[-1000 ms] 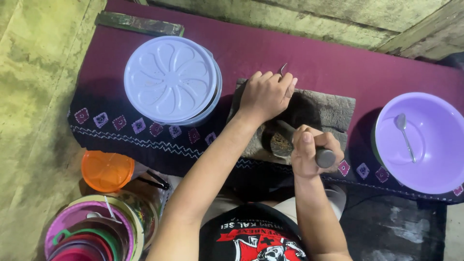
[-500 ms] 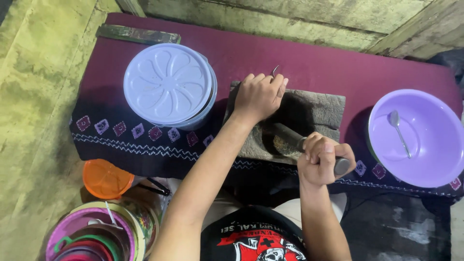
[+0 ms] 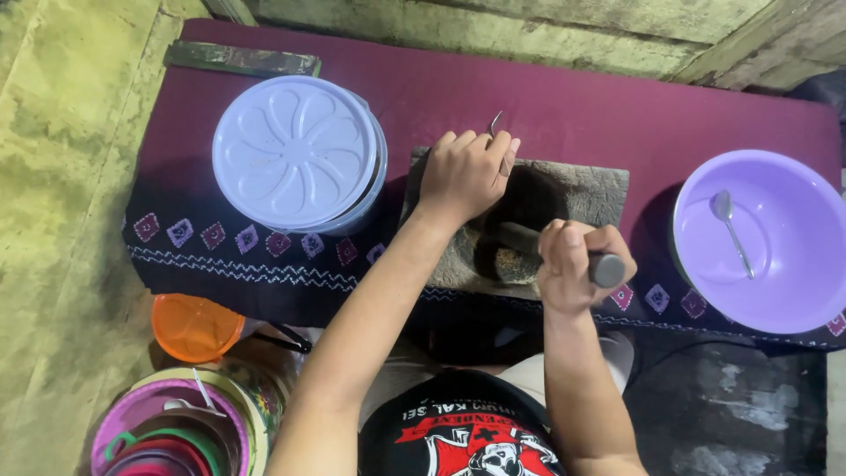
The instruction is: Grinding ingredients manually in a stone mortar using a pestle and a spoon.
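A grey stone grinding slab (image 3: 582,189) lies on a maroon cloth-covered table (image 3: 573,97). My right hand (image 3: 573,264) grips a dark stone pestle (image 3: 608,269), whose far end rests in the slab's dark hollow with ground paste. My left hand (image 3: 463,172) rests on the slab's left side and holds a thin metal utensil (image 3: 495,123) whose tip sticks out past the fingers.
A lilac lidded container (image 3: 295,150) stands left of the slab. A purple basin (image 3: 797,282) with a spoon (image 3: 731,229) sits at the right. An orange lid (image 3: 194,326) and stacked coloured bowls (image 3: 167,432) are at lower left. A wooden strip (image 3: 238,60) lies at the back.
My right hand has pulled the pestle back toward me and to the right. My left hand stays on the slab's left side.
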